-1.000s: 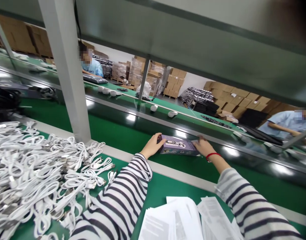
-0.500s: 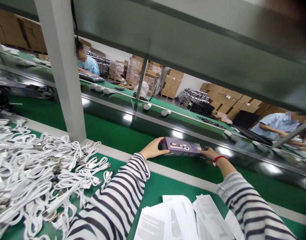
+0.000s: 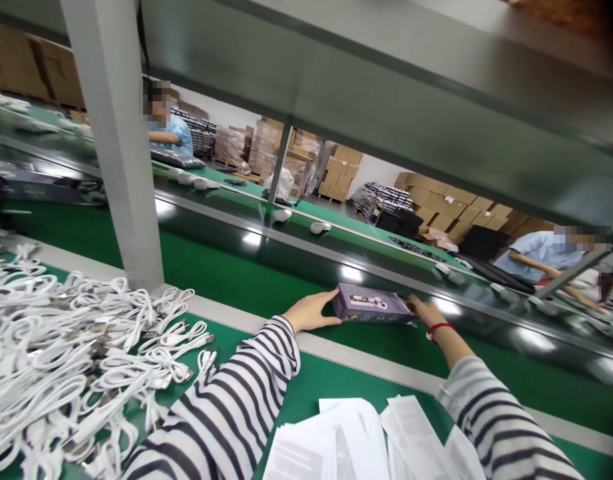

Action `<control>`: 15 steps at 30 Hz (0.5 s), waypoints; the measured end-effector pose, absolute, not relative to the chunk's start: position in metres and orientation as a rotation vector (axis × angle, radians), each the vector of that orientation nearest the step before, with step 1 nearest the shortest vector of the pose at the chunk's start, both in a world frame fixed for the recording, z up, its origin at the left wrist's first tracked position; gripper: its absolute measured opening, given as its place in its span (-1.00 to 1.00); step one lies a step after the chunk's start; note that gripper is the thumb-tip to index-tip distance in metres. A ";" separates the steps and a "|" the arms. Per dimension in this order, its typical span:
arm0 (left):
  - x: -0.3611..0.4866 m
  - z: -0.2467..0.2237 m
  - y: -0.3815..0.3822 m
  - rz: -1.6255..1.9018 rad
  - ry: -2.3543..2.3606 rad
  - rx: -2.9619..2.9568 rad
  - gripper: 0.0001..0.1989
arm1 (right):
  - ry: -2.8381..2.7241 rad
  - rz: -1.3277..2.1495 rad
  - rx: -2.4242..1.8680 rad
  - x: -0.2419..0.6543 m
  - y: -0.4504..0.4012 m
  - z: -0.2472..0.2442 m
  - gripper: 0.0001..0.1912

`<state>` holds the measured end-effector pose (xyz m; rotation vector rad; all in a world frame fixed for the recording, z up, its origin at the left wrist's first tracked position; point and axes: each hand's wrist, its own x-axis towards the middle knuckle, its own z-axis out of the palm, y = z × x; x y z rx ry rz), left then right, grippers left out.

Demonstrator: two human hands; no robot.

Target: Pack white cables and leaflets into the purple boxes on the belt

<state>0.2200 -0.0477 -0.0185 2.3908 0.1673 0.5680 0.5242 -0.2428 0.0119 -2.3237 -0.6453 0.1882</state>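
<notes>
A purple printed product box [image 3: 372, 303] is held between my two hands above the near edge of the dark conveyor belt. My left hand [image 3: 311, 312] grips its left end, and my right hand [image 3: 425, 311], with a red band at the wrist, presses on its right end. Both striped sleeves reach forward across the green bench top [image 3: 306, 387]. Left of my left arm lies a heap of white coiled USB cables [image 3: 71, 360]. Loose printed paper sheets [image 3: 336, 440] lie between my forearms at the bottom.
A grey steel post [image 3: 113, 147] rises left of my hands. White small items [image 3: 282, 215] ride the belt [image 3: 246, 230]. Co-workers sit at the line's far side [image 3: 169, 127] and right [image 3: 541, 257]. Stacked cardboard cartons [image 3: 281, 150] fill the background under a grey overhead shelf [image 3: 386, 87].
The purple box has turned, now showing a narrower face, and has shifted right with both hands. My right hand has moved to its end. The view has tilted slightly.
</notes>
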 end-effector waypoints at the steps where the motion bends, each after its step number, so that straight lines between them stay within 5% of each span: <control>1: 0.220 -0.018 -0.050 0.539 0.162 2.412 -0.19 | -0.641 0.206 -2.323 0.522 -0.241 0.013 -0.46; 5: 0.222 -0.019 -0.056 0.490 0.132 2.442 -0.21 | -0.648 0.179 -2.353 0.511 -0.237 0.021 -0.42; 15: 0.225 -0.027 -0.038 0.732 0.249 2.412 -0.68 | -0.885 -0.422 -2.343 0.412 -0.200 0.031 -0.66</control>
